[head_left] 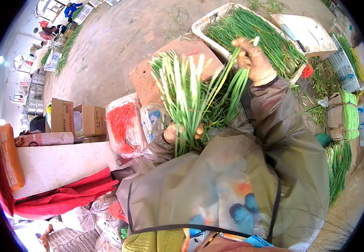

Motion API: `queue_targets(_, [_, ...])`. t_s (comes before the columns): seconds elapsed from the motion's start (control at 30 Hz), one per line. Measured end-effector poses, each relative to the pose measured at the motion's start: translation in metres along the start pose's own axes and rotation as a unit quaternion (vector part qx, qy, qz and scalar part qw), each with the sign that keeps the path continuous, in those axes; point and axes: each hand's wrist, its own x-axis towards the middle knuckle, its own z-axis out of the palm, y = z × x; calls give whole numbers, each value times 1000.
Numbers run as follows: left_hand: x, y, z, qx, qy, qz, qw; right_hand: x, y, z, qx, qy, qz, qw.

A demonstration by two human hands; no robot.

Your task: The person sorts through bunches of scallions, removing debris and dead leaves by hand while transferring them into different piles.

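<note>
In front of my lap, my left hand (177, 133) is wrapped around a thick bunch of green onions (181, 82), with the white stem ends fanned out at the top. Up and to the right, my right hand (254, 59) is closed on a few green onion stalks (237, 75). One white end sticks out above its fingers, and the green leaves hang down below. More leaves lie loosely between the two hands, in front of my grey-brown waterproof smock (207, 189).
Ahead right, a white crate (198, 29) holds many green onions, beside a white box (303, 33). A brown board (148, 86) lies ahead. Red ties (122, 124) sit on a pale sack to the left, near cardboard boxes (62, 117). People work far left.
</note>
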Motion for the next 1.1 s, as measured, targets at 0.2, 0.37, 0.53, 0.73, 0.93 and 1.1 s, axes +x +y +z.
queue_targets(0.2, [-1, 11, 10, -74, 78, -2, 994, 15, 12, -43, -683, 201, -43, 701])
queue_targets(0.37, [-7, 7, 0, -106, 61, -23, 992, -11, 37, 48, -399, -43, 47, 915])
queue_targets(0.53, [1, 13, 15, -40, 99, 28, 994, -9, 59, 59, -323, -93, 89, 938])
queue_targets(0.73, [-6, 9, 7, -38, 187, 124, 974, -6, 63, 34, -200, -70, 110, 971])
queue_targets(0.93, [-6, 14, 13, -36, 127, 104, 986, 23, 46, -5, -784, 139, 56, 603])
queue_targets(1.1, [-6, 10, 2, -50, 87, 36, 994, 6, 59, 65, -417, -105, -24, 902])
